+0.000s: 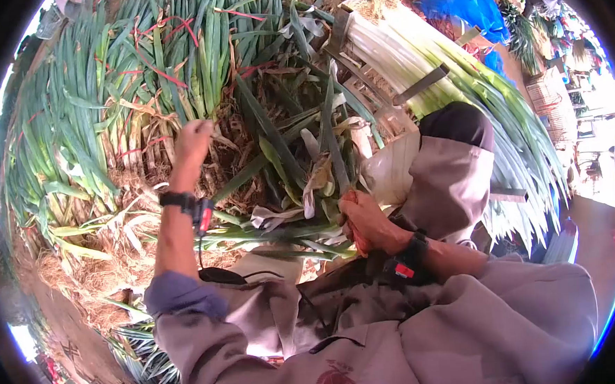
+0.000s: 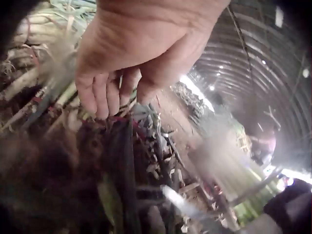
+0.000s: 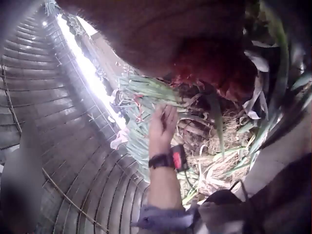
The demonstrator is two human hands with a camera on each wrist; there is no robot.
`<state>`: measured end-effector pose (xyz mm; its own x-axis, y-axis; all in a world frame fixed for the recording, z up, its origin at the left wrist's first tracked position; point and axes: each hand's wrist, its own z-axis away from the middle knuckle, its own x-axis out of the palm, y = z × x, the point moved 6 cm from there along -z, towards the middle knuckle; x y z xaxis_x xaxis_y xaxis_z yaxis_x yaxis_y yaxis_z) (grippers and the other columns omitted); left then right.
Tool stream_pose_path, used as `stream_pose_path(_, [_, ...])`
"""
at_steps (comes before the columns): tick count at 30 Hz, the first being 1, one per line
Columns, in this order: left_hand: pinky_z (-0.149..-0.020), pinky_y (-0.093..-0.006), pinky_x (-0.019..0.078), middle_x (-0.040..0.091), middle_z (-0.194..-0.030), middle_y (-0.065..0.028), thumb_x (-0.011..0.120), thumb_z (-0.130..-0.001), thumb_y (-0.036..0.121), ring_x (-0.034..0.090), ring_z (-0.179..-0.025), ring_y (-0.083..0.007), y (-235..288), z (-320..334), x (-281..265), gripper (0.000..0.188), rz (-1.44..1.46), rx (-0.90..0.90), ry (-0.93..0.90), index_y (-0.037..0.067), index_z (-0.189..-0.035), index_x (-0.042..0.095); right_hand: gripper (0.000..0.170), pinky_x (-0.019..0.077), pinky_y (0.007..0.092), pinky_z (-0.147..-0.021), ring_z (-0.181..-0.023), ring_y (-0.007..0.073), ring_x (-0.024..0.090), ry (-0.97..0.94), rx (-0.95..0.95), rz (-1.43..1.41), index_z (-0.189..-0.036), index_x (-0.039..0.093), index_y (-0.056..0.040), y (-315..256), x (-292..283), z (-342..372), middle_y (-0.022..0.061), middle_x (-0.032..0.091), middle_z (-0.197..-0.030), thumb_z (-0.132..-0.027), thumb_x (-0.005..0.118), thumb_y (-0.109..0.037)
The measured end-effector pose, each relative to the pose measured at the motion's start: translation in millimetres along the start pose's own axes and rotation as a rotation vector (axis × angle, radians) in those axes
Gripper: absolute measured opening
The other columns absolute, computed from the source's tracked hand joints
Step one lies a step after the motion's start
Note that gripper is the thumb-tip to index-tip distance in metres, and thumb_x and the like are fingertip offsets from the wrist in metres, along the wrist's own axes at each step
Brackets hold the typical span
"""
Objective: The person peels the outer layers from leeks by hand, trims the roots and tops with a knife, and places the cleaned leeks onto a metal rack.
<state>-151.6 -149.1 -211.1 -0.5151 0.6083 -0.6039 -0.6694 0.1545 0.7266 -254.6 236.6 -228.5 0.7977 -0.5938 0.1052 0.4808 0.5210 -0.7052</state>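
Green onions (image 1: pixel 121 83), red strips (image 1: pixel 358 241) and 2 bare hands.
Onions: too many to count, heaped before the person, mainly at left, some bunches tied in red; red strips: 1 small wad, number uncounted, gripped in the curled fingers of the right hand (image 1: pixel 370 222), near the lap; left hand (image 1: pixel 192 144): arm extended forward over the onions' pale stems, fingers loosely bent, thumb just apart, contact cannot be told; wrist straps (image 1: pixel 176 199): 2, 1 per arm; white-stalked leeks (image 1: pixel 401 48): 1 stack, at right; blue sheeting (image 1: pixel 466 6): beyond it; brown ground (image 1: pixel 79 343) beneath; ribbed, arched roof (image 3: pixel 73 122) overhead.
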Motion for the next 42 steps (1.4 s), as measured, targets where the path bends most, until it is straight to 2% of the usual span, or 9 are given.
stream_pose_path(5, [-0.098, -0.0485, 0.0441, 0.059, -0.122, -0.0283, 0.059, -0.093, 0.041, 0.057, -0.108, -0.0437, 25.7, -34.8, 102.6, 0.057, -0.430, 0.303, 0.145, 0.001, -0.133, 0.055, 0.018, 0.0409, 0.0281, -0.046, -0.051, 0.0128, 0.051, 0.002, -0.050, -0.053, -0.097, 0.049, -0.0032, -53.9, 9.7, 15.1, 0.0059, 0.057, -0.074, -0.097, 0.051, -0.021])
stream_pose_path(11, [-0.097, -0.0504, 0.0450, 0.057, -0.122, -0.0279, 0.062, -0.087, 0.025, 0.056, -0.112, -0.0442, 13.4, -12.1, 209.7, 0.057, -0.607, 0.429, 0.375, 0.001, -0.137, 0.049, 0.023, 0.0431, 0.0281, -0.049, -0.055, 0.0111, 0.054, 0.070, -0.180, -0.047, -0.106, 0.048, -0.0001, -78.6, -4.5, -2.0, 0.0050, 0.057, -0.078, -0.100, 0.053, -0.022])
stream_pose_path(13, [-0.097, -0.0476, 0.0457, 0.057, -0.122, -0.0266, 0.060, -0.085, 0.019, 0.056, -0.112, -0.0443, -22.0, -5.6, 285.3, 0.049, -0.476, 0.558, 0.074, 0.001, -0.130, 0.055, 0.023, 0.0436, 0.0279, -0.050, -0.056, 0.0110, 0.054, 0.065, -0.154, -0.048, -0.107, 0.048, -0.0001, -86.4, -4.1, -5.3, 0.0043, 0.057, -0.077, -0.100, 0.053, -0.022])
stream_pose_path(17, [-0.093, -0.0387, 0.0486, 0.061, -0.124, -0.0208, 0.059, -0.091, 0.023, 0.062, -0.107, -0.0363, -22.7, 54.9, 349.0, 0.036, 0.307, 0.100, -0.529, 0.003, -0.121, 0.061, 0.024, 0.0437, 0.0249, -0.051, -0.057, 0.0102, 0.054, 0.053, -0.145, -0.030, -0.114, 0.050, -0.0024, -80.4, -4.1, -22.0, 0.0036, 0.059, -0.077, -0.101, 0.052, -0.022])
stream_pose_path(24, [-0.086, -0.0350, 0.0506, 0.064, -0.115, -0.0094, 0.059, -0.093, 0.028, 0.062, -0.097, -0.0189, -30.8, 96.9, 336.4, 0.031, 0.715, 0.220, -0.552, 0.004, -0.113, 0.061, 0.023, 0.0455, 0.0255, -0.052, -0.058, 0.0106, 0.056, -0.059, -0.041, 0.092, -0.104, 0.054, -0.0032, -55.6, -1.7, -43.5, 0.0040, 0.061, -0.078, -0.100, 0.054, -0.025])
stream_pose_path(31, [-0.091, -0.0324, 0.0480, 0.062, -0.112, -0.0092, 0.060, -0.093, 0.029, 0.060, -0.101, -0.0196, -41.9, 136.6, 335.0, 0.040, 1.061, -0.124, -0.570, 0.002, -0.122, 0.052, 0.024, 0.0460, 0.0271, -0.048, -0.054, 0.0122, 0.058, -0.245, -0.006, 0.099, -0.098, 0.055, -0.0046, -60.0, 9.4, -28.4, 0.0046, 0.061, -0.075, -0.100, 0.053, -0.028])
stream_pose_path(34, [-0.092, -0.0330, 0.0476, 0.060, -0.123, -0.0134, 0.059, -0.094, 0.029, 0.060, -0.105, -0.0248, -18.6, 124.5, 297.6, 0.041, 0.538, 0.300, -0.563, 0.003, -0.125, 0.054, 0.024, 0.0450, 0.0269, -0.051, -0.054, 0.0121, 0.056, -0.061, -0.186, 0.038, -0.100, 0.052, -0.0002, -90.7, 15.6, -13.3, 0.0057, 0.060, -0.074, -0.100, 0.054, -0.024])
stream_pose_path(40, [-0.084, -0.0444, 0.0504, 0.069, -0.099, -0.0188, 0.060, -0.089, 0.025, 0.065, -0.091, -0.0391, 16.9, 65.7, 214.3, 0.031, 0.475, 0.159, -0.676, 0.002, -0.109, 0.064, 0.027, 0.0455, 0.0265, -0.052, -0.058, 0.0111, 0.057, -0.197, -0.397, 0.085, -0.102, 0.052, 0.0009, -157.8, 42.0, -2.5, 0.0056, 0.059, -0.077, -0.101, 0.053, -0.026])
stream_pose_path(42, [-0.078, -0.0481, 0.0502, 0.067, -0.084, -0.0230, 0.059, -0.089, 0.023, 0.066, -0.083, -0.0409, 44.6, 55.4, 131.7, 0.027, 0.050, 0.344, -0.337, -0.001, -0.099, 0.064, 0.026, 0.0457, 0.0269, -0.052, -0.059, 0.0103, 0.057, -0.237, -0.478, 0.097, -0.102, 0.053, 0.0001, -176.8, 62.1, -3.2, 0.0047, 0.058, -0.079, -0.102, 0.053, -0.026])
